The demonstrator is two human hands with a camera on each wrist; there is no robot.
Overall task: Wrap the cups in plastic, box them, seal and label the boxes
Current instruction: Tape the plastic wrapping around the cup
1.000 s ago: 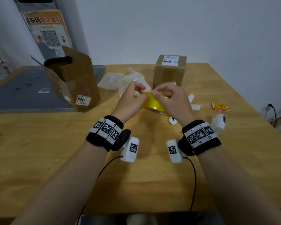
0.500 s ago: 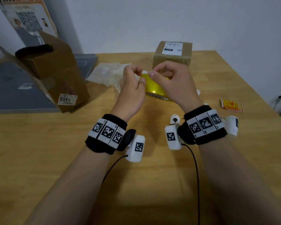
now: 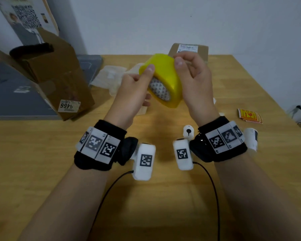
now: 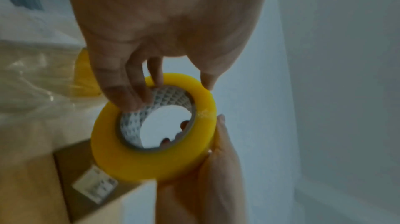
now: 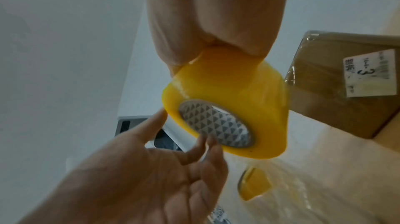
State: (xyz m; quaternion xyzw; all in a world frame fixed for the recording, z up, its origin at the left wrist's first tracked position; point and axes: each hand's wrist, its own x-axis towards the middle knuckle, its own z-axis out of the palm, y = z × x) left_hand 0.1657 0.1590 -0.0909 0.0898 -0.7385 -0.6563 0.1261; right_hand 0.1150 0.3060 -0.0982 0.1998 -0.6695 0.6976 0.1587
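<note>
Small packing workspace, wooden table (image 3: 42,171), labelled cardboard boxes (image 3: 59,80), plastic bags (image 3: 109,75), plain white wall (image 3: 181,23)

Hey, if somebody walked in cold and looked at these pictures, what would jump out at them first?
The bright yellow tape roll, held up above the wooden table between both hands: the left hand has fingers in the core and its thumb on the outer band, and the right hand grips the other side. Next, the open cardboard box at far left, and the closed labelled box behind the tape.
</note>
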